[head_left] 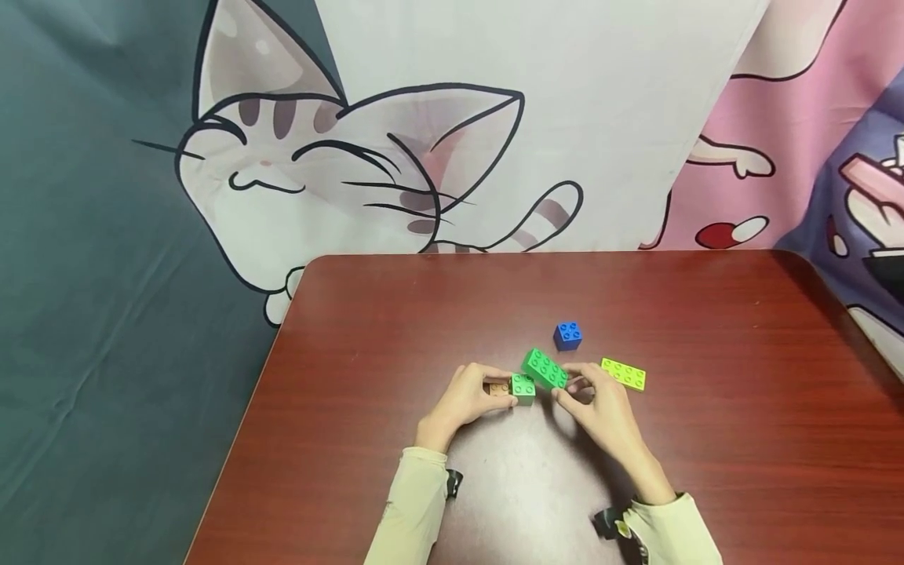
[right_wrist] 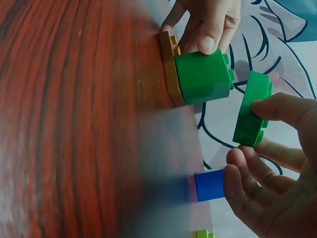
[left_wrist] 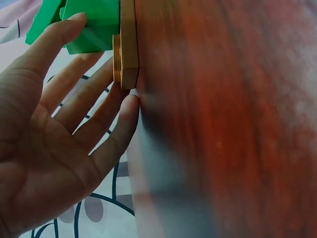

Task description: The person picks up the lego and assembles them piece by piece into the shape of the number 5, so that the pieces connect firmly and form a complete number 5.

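Observation:
My left hand (head_left: 468, 400) pinches a squarish green toy brick (head_left: 523, 390) between thumb and fingers. This brick sits on a flat tan-brown studded plate brick (right_wrist: 171, 74) that stands on the table. In the right wrist view, my right hand (right_wrist: 282, 171) pinches a long green brick (right_wrist: 251, 106) by one end. The long brick is held tilted, above and to the right of the squarish one; in the right wrist view a gap shows between them. My left thumb (left_wrist: 62, 32) lies against the squarish brick's side.
A small blue brick (head_left: 568, 336) stands on the brown table (head_left: 395, 314) beyond the hands. A lime-green brick (head_left: 624, 374) lies just right of the right hand. Behind the table hangs a cloth (head_left: 600, 118) printed with a cartoon cat.

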Demonstrator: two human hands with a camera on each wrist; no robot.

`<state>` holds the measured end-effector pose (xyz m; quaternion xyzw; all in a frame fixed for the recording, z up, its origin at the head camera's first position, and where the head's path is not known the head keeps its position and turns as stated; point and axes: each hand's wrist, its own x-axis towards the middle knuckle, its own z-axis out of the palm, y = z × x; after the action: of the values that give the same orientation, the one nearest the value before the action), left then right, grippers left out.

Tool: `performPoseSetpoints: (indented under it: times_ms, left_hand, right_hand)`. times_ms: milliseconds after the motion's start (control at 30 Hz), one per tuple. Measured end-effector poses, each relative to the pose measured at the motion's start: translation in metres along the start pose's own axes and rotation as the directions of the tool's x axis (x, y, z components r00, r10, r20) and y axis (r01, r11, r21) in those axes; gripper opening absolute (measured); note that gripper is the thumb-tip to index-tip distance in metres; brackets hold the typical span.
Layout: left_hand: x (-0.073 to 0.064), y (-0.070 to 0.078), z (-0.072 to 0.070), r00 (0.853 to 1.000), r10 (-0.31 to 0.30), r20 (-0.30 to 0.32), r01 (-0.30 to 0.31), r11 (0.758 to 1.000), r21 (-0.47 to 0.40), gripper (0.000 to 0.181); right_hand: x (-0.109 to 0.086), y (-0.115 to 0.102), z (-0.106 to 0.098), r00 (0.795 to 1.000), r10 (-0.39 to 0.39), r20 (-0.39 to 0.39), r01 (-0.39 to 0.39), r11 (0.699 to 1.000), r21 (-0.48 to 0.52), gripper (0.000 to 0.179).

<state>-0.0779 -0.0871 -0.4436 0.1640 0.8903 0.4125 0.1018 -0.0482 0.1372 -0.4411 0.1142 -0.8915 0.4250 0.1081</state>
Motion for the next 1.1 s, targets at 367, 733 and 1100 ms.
performPoseSetpoints:
  times_ms: [367,733,1100]
  left_hand:
    - [-0.003,0.002,-0.006,0.995,0.08,0.056,-0.082,0.996,0.042,0.072]
    - [-0.019,-0.003,-0.027,0.982,0.134,-0.136,-0.154,0.978,-0.144,0.058]
    - [-0.011,0.019,-0.041,0.983,0.177,-0.04,-0.179,0.983,-0.039,0.048]
  right_hand:
    - [0.004,-0.007,0.001,1.0,-0.006,-0.002,0.006,0.998,0.061,0.034]
    - [0.011,-0.003,0.007,0.991,-0.13,0.021,0.129,0.989,0.071,0.04]
    - [0.023,-0.009,0.0,0.961,-0.239,0.143,0.217,0.964,0.152,0.039]
